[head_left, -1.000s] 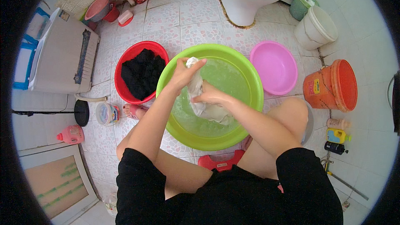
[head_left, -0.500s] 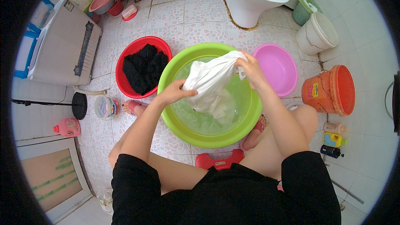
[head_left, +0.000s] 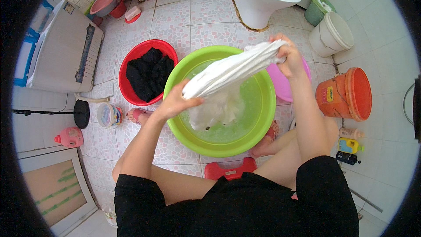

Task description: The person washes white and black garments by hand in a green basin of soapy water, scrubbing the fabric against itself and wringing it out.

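A wet white garment [head_left: 237, 72] is stretched between my two hands over a large green basin [head_left: 177, 125]. My left hand [head_left: 177, 101] grips its lower left end above the basin's left side. At the upper right, my right hand [head_left: 289, 57] is closed round the other end, raised above the pink basin [head_left: 283, 83]. The garment's lower part hangs into cloudy, sudsy water [head_left: 258, 105] in the green basin. Which part of the garment each hand holds cannot be made out.
A red basin [head_left: 125, 85] holding black clothes [head_left: 149, 74] stands left of the green one. To the right are an orange bucket [head_left: 335, 96], a white bucket [head_left: 326, 37] and several bottles [head_left: 348, 145]. A toilet [head_left: 252, 8] stands beyond; a red stool [head_left: 230, 171] sits near my legs.
My right hand has moved up and to the right, pulling the white garment longer and tauter. My left hand has shifted slightly left. The right end now covers part of the pink basin.
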Demonstrator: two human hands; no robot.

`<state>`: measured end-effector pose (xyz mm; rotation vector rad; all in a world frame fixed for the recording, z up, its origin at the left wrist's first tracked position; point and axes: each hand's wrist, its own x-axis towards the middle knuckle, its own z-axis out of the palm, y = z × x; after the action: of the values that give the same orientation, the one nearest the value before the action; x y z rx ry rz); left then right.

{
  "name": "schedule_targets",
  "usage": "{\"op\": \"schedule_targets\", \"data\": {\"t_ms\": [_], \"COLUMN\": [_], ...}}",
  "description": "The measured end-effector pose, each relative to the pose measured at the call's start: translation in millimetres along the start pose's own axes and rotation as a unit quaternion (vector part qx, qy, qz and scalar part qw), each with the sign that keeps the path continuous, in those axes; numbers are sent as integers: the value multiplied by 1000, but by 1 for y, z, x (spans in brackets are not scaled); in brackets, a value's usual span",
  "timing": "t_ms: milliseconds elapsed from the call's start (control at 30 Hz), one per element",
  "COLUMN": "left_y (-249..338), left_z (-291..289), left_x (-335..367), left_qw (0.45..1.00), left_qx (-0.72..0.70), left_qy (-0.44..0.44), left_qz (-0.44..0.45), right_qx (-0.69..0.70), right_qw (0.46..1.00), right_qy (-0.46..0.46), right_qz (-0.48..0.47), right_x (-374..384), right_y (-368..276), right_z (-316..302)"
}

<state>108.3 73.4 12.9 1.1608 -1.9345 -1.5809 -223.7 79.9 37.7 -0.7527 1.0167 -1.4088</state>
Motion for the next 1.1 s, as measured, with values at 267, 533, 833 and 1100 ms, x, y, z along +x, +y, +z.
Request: {"op": "schedule_targets", "data": {"t_ms": [267,533,833,1100], "left_y": [60,100,60,-45], "left_z": [-45,-66,-33,56], "left_x": [9,1,-25,-41], "left_qw": [966,918,977,904], "left_qx": [142,175,183,331], "left_qy": [190,307,1,-272], "left_qz": [99,179,112,2], "right_qx": [129,182,135,-164], "right_qw": [985,965,952,917], "right_qy": [-46,-79,-275,-251], "right_qz": [-109,-169,17,262], "right_x": [13,-2,-37,-81], "right_y": [-37,-55,9,108], "right_z": [36,56,-18,-66]}}
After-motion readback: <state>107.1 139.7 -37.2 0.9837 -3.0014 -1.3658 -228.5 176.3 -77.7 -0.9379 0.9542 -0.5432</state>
